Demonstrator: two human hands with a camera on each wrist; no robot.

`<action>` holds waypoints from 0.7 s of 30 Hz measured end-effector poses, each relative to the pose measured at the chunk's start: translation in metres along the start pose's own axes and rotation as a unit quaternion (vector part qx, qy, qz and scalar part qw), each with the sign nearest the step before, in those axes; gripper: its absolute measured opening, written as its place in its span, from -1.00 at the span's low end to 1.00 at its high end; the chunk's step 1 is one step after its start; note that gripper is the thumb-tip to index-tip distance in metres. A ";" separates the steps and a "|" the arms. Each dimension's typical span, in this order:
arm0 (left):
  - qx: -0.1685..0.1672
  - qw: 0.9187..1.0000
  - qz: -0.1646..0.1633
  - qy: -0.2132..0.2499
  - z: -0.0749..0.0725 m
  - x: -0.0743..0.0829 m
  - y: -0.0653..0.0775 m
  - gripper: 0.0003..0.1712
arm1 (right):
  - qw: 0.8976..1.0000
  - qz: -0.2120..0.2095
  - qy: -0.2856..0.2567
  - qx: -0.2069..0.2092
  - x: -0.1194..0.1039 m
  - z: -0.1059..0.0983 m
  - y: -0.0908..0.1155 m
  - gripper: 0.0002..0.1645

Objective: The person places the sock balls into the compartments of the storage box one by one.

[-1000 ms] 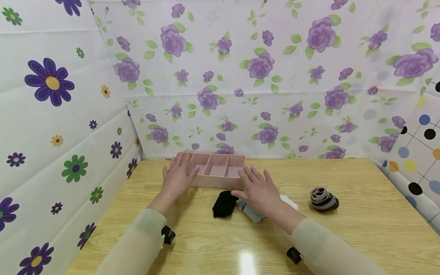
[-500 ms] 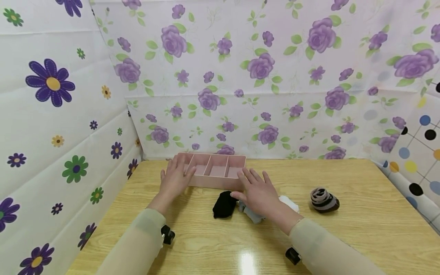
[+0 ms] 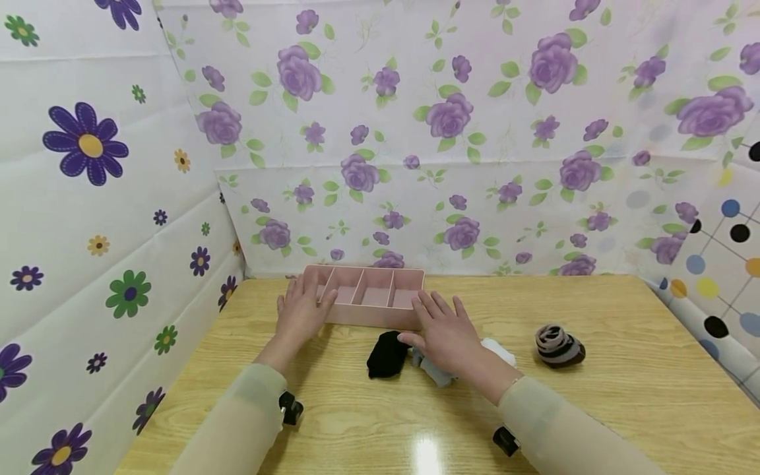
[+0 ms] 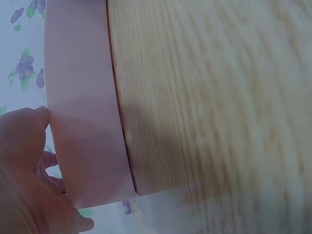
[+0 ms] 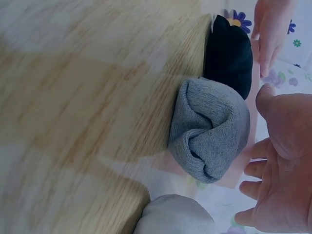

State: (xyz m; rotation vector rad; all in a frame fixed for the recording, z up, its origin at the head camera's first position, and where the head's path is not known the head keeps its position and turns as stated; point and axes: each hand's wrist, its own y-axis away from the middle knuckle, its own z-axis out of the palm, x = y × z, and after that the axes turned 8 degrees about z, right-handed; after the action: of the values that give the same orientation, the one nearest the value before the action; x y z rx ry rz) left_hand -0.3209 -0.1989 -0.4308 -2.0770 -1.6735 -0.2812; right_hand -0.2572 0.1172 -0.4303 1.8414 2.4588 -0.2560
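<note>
A pink box [image 3: 371, 316] with several compartments in a row stands at the back of the table. My left hand [image 3: 299, 316] lies at its left end, fingers extended over the rim; in the left wrist view the thumb [image 4: 43, 116] touches the box's edge. My right hand [image 3: 446, 335] is at the right end, fingers spread, with fingertips near the front corner; contact is unclear. Below that hand are a rolled grey sock [image 5: 209, 129], a rolled black sock [image 5: 229, 58] and a rounded white bundle [image 5: 175, 217], partly hidden in the head view. Neither hand holds a sock.
To the right on the wooden table [image 3: 368, 422] sits a rolled striped sock [image 3: 559, 346]. A flowered cloth wall [image 3: 410, 198] rises just behind the box. Another patterned wall [image 3: 136, 224] runs along the left side.
Between one second and half a second ago, my left hand shifted slightly left and down along the box's end. Since then both hands have stayed almost still; the socks have not moved.
</note>
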 end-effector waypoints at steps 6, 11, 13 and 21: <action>0.021 1.000 0.022 0.003 0.003 0.002 -0.001 -0.20 | 1.000 0.003 -0.010 -0.003 0.003 -0.001 0.001 0.07; 0.017 0.999 0.030 0.007 0.003 0.006 -0.001 -0.20 | 1.000 0.011 -0.004 -0.009 0.005 -0.004 0.001 0.07; 0.012 0.999 0.032 0.005 0.003 0.008 0.000 -0.19 | 1.000 0.015 0.000 -0.012 0.007 -0.005 0.001 0.06; 0.011 0.999 0.043 -0.008 0.003 0.014 0.000 -0.24 | 1.000 0.012 0.012 -0.003 0.017 -0.007 0.001 0.03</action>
State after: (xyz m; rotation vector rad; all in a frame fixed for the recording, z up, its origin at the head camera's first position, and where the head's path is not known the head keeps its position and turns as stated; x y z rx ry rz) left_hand -0.3179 -0.1855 -0.4279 -2.1330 -1.5853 -0.2185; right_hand -0.2610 0.1350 -0.4258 1.8805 2.4495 -0.2278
